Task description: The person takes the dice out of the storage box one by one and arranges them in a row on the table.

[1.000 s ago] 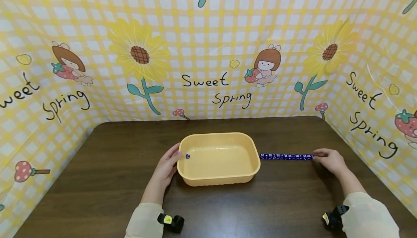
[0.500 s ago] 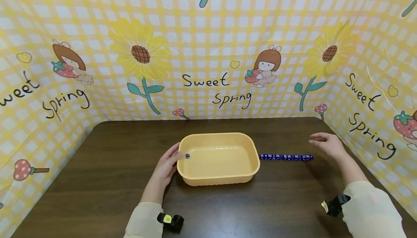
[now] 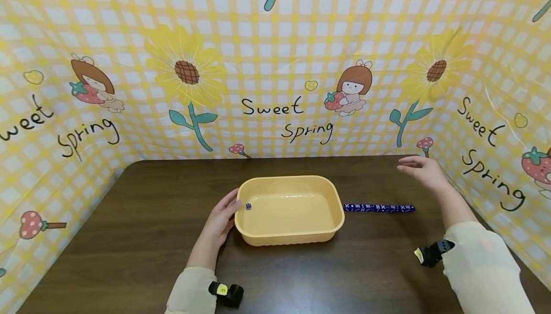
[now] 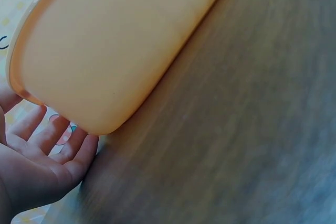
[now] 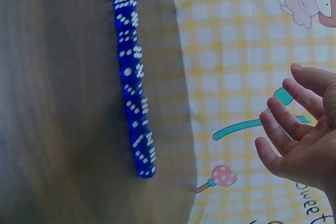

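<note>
A yellow plastic basin (image 3: 288, 237) stands mid-table. My left hand (image 3: 220, 218) holds its left end, thumb over the rim and fingers against the outer wall, as the left wrist view (image 4: 50, 163) also shows. Inside the basin, close to that thumb, lies a single blue die (image 3: 248, 206). A straight row of blue dice (image 3: 379, 208) with white pips runs rightward from the basin's right end. Beyond the row's far end, my right hand (image 3: 424, 173) is raised over the back right of the table. Its fingers are loosely bent and hold nothing in the right wrist view.
The dark wooden table (image 3: 172, 189) is bordered behind and at the sides by a yellow checked cloth (image 3: 267, 65) printed with flowers and girls. Black wrist cameras (image 3: 228, 295) sit at both cuffs.
My right hand has left the right end of the dice row, rising and moving away toward the back of the table. The left hand, basin and dice stay where they were.
</note>
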Motion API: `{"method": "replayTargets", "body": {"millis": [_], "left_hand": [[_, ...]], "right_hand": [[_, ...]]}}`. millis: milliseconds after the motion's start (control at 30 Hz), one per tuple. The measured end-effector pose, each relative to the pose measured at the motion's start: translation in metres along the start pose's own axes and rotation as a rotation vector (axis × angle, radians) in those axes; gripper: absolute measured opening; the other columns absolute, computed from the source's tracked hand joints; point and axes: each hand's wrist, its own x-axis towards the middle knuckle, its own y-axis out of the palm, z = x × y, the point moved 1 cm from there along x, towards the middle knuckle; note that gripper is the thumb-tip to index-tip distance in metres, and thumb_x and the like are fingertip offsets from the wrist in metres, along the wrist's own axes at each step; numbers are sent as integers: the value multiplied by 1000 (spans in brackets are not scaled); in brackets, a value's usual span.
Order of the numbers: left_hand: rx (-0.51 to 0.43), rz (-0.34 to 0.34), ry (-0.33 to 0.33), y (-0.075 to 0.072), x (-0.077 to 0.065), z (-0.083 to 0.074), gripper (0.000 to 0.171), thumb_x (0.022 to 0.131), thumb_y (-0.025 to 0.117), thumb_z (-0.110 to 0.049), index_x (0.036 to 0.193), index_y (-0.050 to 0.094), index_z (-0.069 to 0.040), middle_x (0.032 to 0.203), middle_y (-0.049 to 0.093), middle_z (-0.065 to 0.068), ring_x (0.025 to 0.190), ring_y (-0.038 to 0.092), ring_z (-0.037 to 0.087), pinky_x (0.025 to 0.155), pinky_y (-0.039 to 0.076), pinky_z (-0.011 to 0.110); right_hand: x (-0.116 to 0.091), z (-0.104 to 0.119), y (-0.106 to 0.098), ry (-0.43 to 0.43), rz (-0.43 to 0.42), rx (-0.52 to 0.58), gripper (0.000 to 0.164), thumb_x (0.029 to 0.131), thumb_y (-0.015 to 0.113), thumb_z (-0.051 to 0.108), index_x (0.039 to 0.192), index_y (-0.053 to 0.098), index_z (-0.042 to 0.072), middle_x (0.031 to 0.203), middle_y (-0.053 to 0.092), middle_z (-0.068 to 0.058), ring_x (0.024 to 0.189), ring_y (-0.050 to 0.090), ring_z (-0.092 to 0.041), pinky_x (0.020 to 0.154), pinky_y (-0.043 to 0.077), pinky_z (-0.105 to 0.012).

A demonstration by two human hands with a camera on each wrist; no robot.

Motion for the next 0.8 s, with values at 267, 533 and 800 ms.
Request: {"method": "replayTargets", "body": {"millis": [267,533,800], "left_hand": [[2,4,0,0,1,-1,48,87,49,-9,133,33,-9,135,31,10,117,33,21,90,29,40],[1,7,3,0,1,0,49,87,49,-9,133,32,-8,135,31,10,117,31,21,90,28,41],[8,15,8,-1,1,0,49,88,48,-9,133,31,-8,135,30,11,117,31,21,90,29,41]], "right_hand": [[12,24,8,-54,-6,37,46,86,53,28,112,48,-9,110,48,-30,100,44,-37,84,33,-47],[29,56,26,-91,15,105,42,86,54,24,114,48,-7,111,49,-27,100,45,-33,85,33,-43],[42,89,54,-120,44,200,37,85,55,16,112,50,-7,110,49,-26,99,45,-31,85,34,-44]]}}
